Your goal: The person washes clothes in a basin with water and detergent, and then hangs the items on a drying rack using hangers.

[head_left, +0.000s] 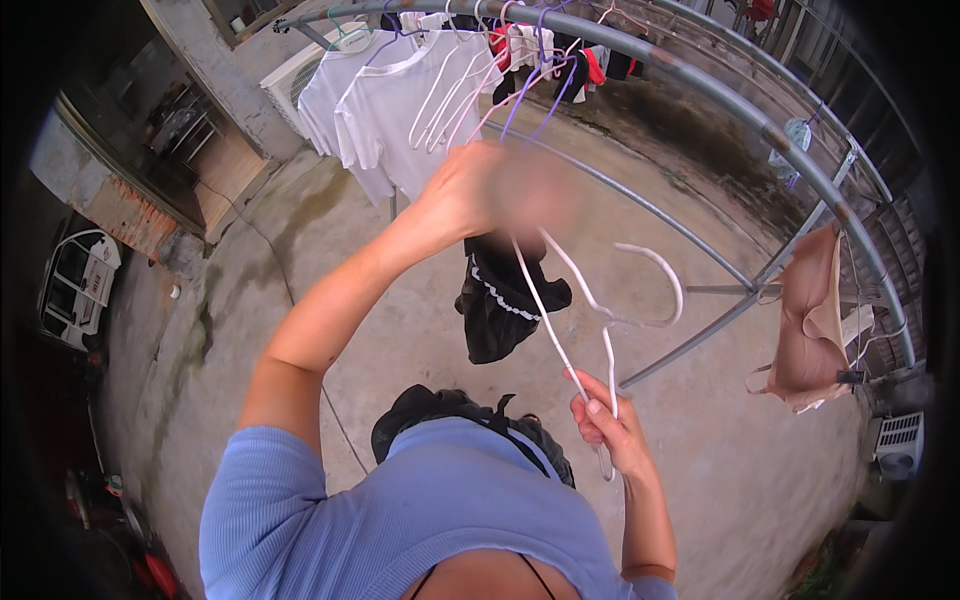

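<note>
Right of centre, the right hand (612,428) is closed around one end of a white clothes hanger (606,320). The left hand (472,192), at upper centre, meets the hanger's other end, its fingers too blurred to tell their grip; a black garment with white trim (495,335) shows just below it.

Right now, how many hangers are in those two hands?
1. The white hanger slants between them: its lower end in the right hand, its upper end reaching the left hand. That area is blurred, so another could be hidden there.
</note>
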Motion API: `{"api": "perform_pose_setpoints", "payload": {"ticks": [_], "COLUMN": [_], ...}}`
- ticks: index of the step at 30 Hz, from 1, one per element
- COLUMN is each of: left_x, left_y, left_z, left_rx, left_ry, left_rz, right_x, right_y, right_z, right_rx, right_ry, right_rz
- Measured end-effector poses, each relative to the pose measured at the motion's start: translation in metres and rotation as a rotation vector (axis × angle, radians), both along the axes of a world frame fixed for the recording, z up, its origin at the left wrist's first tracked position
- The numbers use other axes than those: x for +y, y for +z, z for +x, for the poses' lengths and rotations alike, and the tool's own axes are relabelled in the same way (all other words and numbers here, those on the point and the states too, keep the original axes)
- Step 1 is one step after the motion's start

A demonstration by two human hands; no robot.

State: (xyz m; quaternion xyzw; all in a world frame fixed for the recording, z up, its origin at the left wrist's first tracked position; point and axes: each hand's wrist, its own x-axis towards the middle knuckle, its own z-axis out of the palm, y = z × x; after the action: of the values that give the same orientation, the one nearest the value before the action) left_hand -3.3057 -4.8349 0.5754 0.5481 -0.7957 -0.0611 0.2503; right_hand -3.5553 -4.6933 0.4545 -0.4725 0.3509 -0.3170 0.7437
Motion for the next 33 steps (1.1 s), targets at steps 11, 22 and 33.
{"api": "perform_pose_setpoints", "payload": {"ticks": [11, 22, 33], "left_x": [0.044, -0.019, -0.049], "left_y": [0.098, 0.132, 0.083], "left_z": [-0.027, -0.038, 0.065], "left_rx": [-0.381, 0.073, -0.439], "left_ry": [-0.633, -0.674, -0.618], "left_rz": [-0.756, -0.137, -0.521], "right_x": [-0.038, -0.069, -0.061], "right_y": [0.011, 0.056, 0.083], "right_z": [-0.009, 0.029, -0.052], "right_rx": [-0.449, 0.403, 1.06], "right_ry": [0.099, -0.167, 0.054], "right_rz": [-0.264, -1.049, -1.549]}}
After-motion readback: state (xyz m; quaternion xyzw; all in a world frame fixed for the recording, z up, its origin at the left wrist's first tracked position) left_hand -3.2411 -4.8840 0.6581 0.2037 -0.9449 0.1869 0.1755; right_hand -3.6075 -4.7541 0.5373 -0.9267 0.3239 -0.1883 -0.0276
